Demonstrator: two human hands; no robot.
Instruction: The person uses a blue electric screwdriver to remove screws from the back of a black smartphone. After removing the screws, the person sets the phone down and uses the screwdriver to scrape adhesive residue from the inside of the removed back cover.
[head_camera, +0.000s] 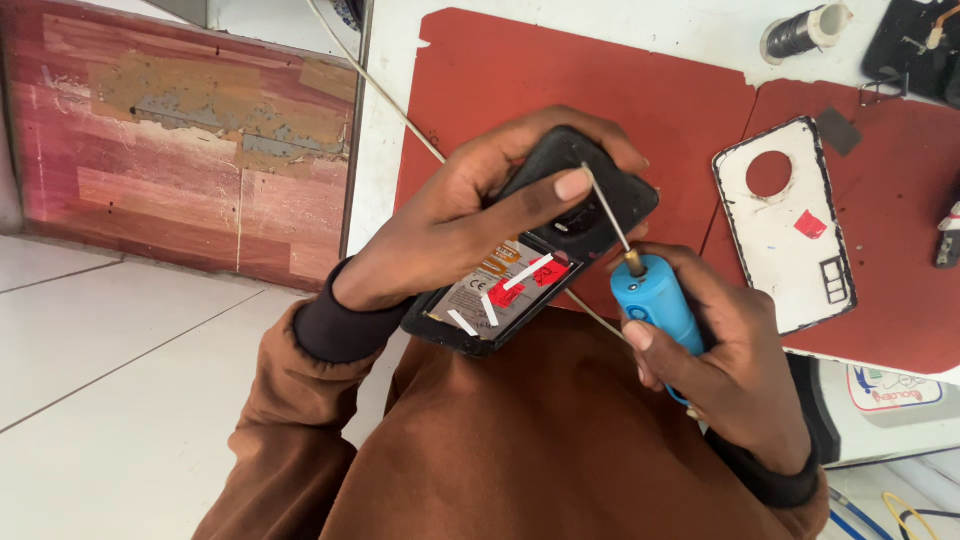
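My left hand (470, 215) grips a black phone (590, 215) with its back cover off, thumb laid across its upper part. The phone's exposed battery (505, 290) carries red and white stickers. My right hand (730, 365) holds a blue screwdriver (655, 300); its thin metal shaft runs up to the phone's top end near my left thumb. Both hands hover above my lap, at the near edge of a red work mat (560, 80).
A white phone back cover (785, 235) with a round camera hole lies on the red mat to the right. A spool of dark wire (800, 32) and a black device (915, 45) sit at the back right. A thin wire crosses the mat. Tiled floor lies on the left.
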